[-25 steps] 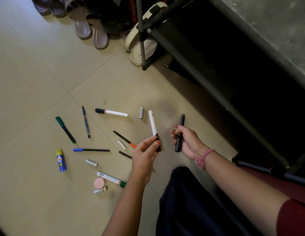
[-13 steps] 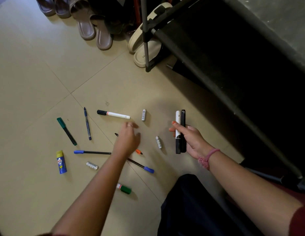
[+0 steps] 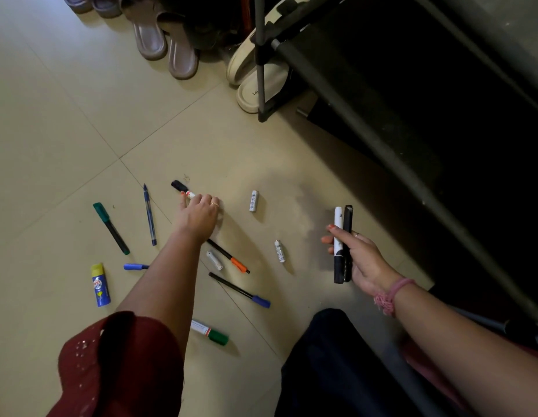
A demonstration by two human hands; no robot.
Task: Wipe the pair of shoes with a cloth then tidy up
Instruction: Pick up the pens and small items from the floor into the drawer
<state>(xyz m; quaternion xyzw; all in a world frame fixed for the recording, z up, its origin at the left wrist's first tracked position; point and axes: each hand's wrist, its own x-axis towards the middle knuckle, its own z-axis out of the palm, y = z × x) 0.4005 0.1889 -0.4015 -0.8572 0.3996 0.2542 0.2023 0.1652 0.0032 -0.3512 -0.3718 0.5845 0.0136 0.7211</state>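
While right hand [image 3: 359, 257] clasps two slim markers [image 3: 342, 245], left hand [image 3: 198, 212] grips a black-capped marker [image 3: 181, 188] — smooth cylinders.

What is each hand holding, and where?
Right hand grips a white marker and a black marker around their lower halves. Left hand closes on the black-capped white marker on the floor, mid-barrel.

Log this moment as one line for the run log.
left hand: grasping white marker on floor | right hand: holds two markers | shoes: untouched
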